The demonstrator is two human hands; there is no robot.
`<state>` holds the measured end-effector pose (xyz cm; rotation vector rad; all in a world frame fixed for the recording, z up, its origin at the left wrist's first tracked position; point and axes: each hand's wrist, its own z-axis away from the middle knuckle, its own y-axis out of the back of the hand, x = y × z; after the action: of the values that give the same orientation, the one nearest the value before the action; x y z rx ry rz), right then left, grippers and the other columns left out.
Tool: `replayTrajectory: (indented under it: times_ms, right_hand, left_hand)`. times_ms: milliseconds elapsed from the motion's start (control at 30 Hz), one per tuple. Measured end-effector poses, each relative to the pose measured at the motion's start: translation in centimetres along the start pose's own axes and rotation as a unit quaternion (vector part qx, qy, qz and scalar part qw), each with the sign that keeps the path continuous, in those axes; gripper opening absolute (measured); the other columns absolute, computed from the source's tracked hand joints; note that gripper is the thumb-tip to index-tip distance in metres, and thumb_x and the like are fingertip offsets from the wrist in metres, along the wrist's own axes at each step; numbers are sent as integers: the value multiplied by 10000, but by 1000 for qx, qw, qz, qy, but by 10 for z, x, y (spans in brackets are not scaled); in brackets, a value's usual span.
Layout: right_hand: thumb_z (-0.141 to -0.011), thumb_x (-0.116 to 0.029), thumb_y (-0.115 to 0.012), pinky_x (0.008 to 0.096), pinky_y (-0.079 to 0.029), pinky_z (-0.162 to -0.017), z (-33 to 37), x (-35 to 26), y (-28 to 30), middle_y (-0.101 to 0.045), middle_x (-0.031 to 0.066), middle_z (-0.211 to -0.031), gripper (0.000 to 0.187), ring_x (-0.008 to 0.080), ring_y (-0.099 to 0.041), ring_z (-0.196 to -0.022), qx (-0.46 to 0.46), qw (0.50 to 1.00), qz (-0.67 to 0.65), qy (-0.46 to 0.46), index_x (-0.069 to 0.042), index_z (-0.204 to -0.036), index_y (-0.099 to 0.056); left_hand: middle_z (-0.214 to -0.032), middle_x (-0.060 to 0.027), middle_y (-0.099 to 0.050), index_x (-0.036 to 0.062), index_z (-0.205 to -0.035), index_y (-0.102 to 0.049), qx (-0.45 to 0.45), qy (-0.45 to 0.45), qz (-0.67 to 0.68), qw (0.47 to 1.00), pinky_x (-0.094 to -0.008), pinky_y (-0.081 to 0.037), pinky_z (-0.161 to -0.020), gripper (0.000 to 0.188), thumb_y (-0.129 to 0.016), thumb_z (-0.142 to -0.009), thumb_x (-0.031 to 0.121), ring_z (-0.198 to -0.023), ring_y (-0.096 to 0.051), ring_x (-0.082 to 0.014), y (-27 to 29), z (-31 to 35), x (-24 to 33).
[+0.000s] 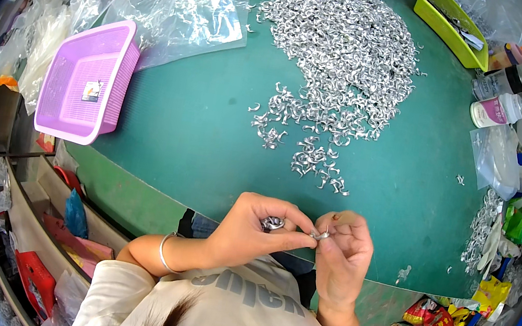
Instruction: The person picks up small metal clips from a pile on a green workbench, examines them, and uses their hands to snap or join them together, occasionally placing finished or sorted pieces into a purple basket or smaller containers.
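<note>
Pinching a small curved silver metal clip (pixel 320 235) between thumb and fingertips, the right hand (pixel 343 253) meets the left hand (pixel 251 229) just above the near edge of the green table mat (pixel 199 127), while the left hand's fingers are curled closed around a small cluster of the same shiny clips (pixel 272 223). Because both grips are light fingertip holds on tiny, slippery pieces poised over the table edge, a clip could likely slip free and drop into the lap or onto the floor, well apart from the large heap of silver metal clips (pixel 338 53) farther back. A sudden tug between the hands could also loosen the cluster held in the left palm.
</note>
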<state>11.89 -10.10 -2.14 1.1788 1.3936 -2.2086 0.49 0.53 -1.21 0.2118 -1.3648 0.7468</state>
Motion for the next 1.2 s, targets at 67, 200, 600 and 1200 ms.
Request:
replayTrajectory:
  times_ms: [67, 200, 600, 1200]
  right_hand:
    - [-725, 127, -555, 263, -414, -731, 0, -1, 0, -547, 100, -918, 298, 142, -509, -824, -4, 1000, -25, -18, 21, -996, -490]
    - [-727, 116, -564, 257, -410, -711, 2, -3, -2, -541, 95, -910, 280, 139, -503, -803, -6, 998, -51, -39, 16, -978, -490]
    - [-712, 138, -554, 268, -392, -745, 7, 1, -8, -514, 76, -859, 253, 144, -480, -803, 3, 1000, -14, 8, 1, -914, -487]
    - [-733, 7, -623, 199, -411, -628, 56, -104, 268, -578, 18, -786, 149, 75, -477, -673, 544, 594, 492, 331, 2, -878, -589]
  left_hand:
    - [-605, 12, -542, 15, -799, -660, 1, -6, 3, 1000, -201, -340, -496, 77, -668, -729, 45, -557, -411, -32, -1, 0, 0]
    - [-634, -4, -578, 12, -793, -659, 3, -1, 28, 1000, -204, -357, -512, 73, -666, -727, 43, -574, -436, -38, -2, 0, 0]
    - [-629, -18, -555, -18, -813, -650, -9, 13, 31, 999, -202, -311, -496, 100, -663, -715, -4, -560, -414, -44, 2, 4, 4]
    - [-552, 70, -382, -25, -867, -630, 53, -5, -100, 994, -174, -212, -441, 114, -605, -756, -20, -490, -292, -8, -10, -12, -29]
